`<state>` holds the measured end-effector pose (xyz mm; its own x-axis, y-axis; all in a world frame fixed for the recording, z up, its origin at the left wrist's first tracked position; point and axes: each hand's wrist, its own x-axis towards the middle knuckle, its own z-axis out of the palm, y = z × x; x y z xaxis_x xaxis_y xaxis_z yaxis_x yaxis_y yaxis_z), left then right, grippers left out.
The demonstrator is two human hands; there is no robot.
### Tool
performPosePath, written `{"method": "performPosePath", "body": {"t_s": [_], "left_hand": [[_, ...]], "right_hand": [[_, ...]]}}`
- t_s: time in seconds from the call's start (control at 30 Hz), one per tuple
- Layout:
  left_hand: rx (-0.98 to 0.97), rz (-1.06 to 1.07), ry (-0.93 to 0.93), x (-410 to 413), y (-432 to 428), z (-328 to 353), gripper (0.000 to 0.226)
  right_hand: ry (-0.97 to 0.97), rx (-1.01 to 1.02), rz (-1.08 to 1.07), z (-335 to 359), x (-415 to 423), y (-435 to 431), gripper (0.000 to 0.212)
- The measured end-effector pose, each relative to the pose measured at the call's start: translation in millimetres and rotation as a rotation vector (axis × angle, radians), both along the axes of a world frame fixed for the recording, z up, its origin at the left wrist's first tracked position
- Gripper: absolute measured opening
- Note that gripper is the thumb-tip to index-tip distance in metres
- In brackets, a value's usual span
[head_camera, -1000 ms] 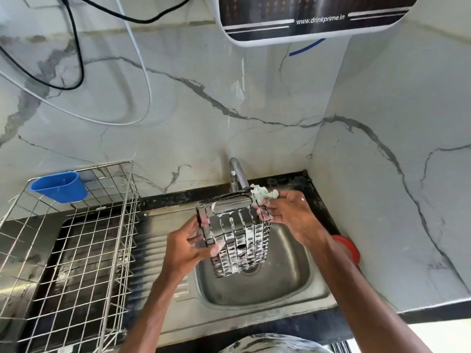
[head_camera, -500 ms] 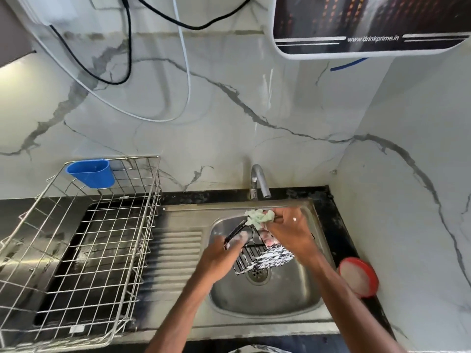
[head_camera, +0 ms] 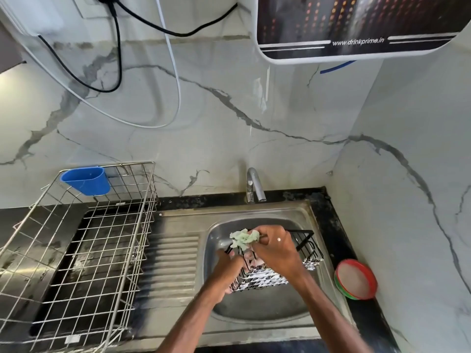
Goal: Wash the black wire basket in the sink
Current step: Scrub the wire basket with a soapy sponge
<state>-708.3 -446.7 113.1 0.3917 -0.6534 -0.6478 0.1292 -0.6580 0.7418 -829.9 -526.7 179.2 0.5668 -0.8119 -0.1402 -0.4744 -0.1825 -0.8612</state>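
The black wire basket (head_camera: 304,247), soapy along its lower side, is held low inside the steel sink (head_camera: 257,314). My left hand (head_camera: 225,272) grips its left end from below. My right hand (head_camera: 276,249) pinches a pale green scrubbing cloth (head_camera: 243,239) against the basket's top rim. The middle of the basket is hidden behind my hands. The tap (head_camera: 254,184) stands behind the bowl, with no water visibly running.
A steel wire dish rack (head_camera: 84,240) with a blue plastic cup (head_camera: 86,180) hooked on its back stands on the drainboard at left. A red-rimmed round dish (head_camera: 355,280) sits on the black counter at right. Cables hang on the marble wall, under a water purifier (head_camera: 356,24).
The basket has come down from in front of the tap into the sink bowl and been turned on its side. Both hands went down with it, the cloth still on its rim.
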Motion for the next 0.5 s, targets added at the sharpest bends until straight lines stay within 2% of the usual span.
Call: {"method": "performPosePath", "body": {"t_s": [0.13, 0.3, 0.4, 0.5], "left_hand": [[-0.034, -0.03, -0.03, -3, 2, 0, 0.069], [-0.063, -0.017, -0.172, 0, 5, -5, 0.072], [-0.037, -0.044, -0.101, -6, 4, -9, 0.058], [-0.011, 0.019, -0.094, -5, 2, -10, 0.055]], "right_hand": [[-0.104, 0.026, -0.029, 3, -23, -19, 0.021], [-0.064, -0.361, -0.214, -17, -42, -44, 0.042], [-0.028, -0.474, -0.116, -33, -34, -33, 0.05], [-0.072, -0.516, -0.021, -39, -20, -13, 0.052]]}}
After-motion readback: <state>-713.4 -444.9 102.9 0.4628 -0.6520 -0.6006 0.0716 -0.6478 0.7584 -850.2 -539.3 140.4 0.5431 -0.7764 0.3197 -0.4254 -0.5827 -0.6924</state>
